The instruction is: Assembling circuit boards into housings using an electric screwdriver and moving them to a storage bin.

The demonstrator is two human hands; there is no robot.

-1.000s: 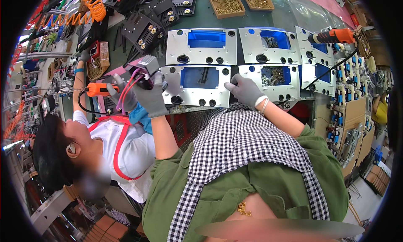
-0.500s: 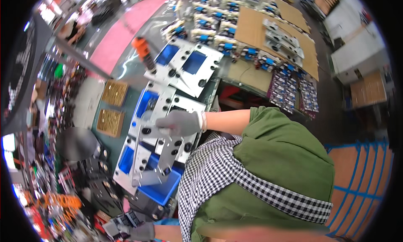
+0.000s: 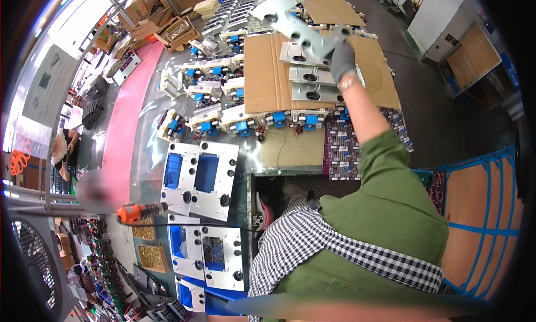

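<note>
My right hand (image 3: 341, 62), in a grey glove, reaches out over the cardboard at the far right. It is closed on the edge of a silver metal bracket (image 3: 304, 34) with black round inserts, tilted and somewhat blurred. Just below, similar metal brackets (image 3: 311, 92) lie in a row on the cardboard sheet (image 3: 262, 79). My left hand is out of view. On the bench nearer me, flat metal plates (image 3: 224, 179) with rectangular cut-outs and black rings lie over blue bins (image 3: 218, 301).
An orange power screwdriver (image 3: 134, 212) hangs beside the plates. Trays of brass-coloured screws (image 3: 152, 258) sit left of them. Rows of small white-and-blue assemblies (image 3: 240, 124) cover the bench beyond. Circuit boards (image 3: 343, 154) lie right of them. A blue-framed rack (image 3: 483, 227) stands at right.
My right hand has carried the metal bracket from above the bench plates to the far cardboard. My left hand has left the view. The view has turned toward the far right.
</note>
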